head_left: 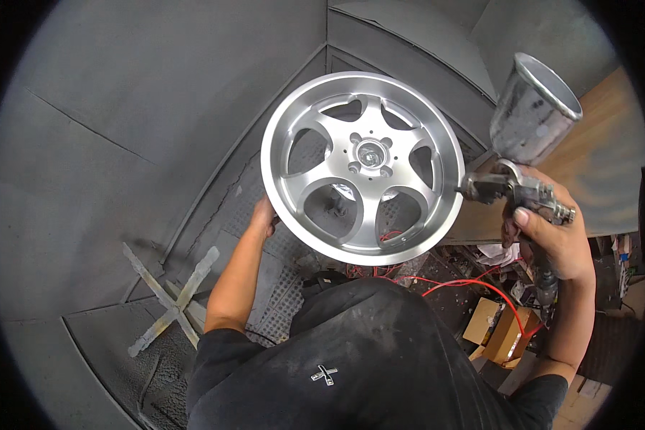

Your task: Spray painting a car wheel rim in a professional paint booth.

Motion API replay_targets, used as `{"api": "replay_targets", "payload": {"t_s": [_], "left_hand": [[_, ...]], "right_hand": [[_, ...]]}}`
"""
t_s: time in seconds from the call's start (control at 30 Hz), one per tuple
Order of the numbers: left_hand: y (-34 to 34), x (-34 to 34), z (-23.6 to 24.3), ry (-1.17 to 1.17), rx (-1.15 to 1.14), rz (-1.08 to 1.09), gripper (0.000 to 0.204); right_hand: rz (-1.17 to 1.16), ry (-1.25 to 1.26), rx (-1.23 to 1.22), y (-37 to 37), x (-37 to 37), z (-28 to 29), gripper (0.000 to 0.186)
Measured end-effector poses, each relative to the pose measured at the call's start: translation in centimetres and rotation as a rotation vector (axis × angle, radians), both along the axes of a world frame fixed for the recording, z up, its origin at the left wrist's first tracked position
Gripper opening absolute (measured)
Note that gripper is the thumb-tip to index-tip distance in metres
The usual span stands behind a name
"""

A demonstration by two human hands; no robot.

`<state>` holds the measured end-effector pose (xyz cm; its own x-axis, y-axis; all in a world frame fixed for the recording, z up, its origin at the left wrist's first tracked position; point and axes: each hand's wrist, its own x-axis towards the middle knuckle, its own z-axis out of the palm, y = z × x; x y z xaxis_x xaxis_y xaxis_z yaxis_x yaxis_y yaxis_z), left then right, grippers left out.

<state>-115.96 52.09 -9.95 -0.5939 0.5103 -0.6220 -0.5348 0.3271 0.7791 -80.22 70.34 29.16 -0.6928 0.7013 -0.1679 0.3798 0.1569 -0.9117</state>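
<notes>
A silver alloy wheel with several curved spokes faces up in front of me. My left hand is closed at the wheel's lower left edge, its fingers partly hidden behind the rim. On the right, my right hand is wrapped round the handle of a metal spray gun. A dull, stained metal cup sits on top of the gun. The nozzle points left at the wheel's right edge, a small gap away. No spray can be made out.
Grey walls stand at the left and behind the wheel. A cross-shaped stand is at lower left. Red hose runs below the gun, near an open cardboard box and clutter. A brown panel stands at the right.
</notes>
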Motion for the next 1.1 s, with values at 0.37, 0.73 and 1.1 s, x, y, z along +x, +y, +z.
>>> {"api": "replay_targets", "payload": {"t_s": [0.37, 0.73, 1.1], "left_hand": [[-3.9, 9.2, -2.3, -0.171, -0.026, 0.23, 0.04], [-1.4, 24.3, -0.9, -0.604, 0.001, 0.071, 0.026], [-5.8, 12.6, -2.8, -0.233, 0.111, 0.282, 0.019]], "right_hand": [[-0.028, -0.138, 0.112, 1.6, 2.4, 0.7, 0.049], [-0.028, 0.108, 0.175, 1.7, 4.9, 0.4, 0.052], [0.128, 0.046, -0.018, 1.3, 9.9, 0.0, 0.059]]}}
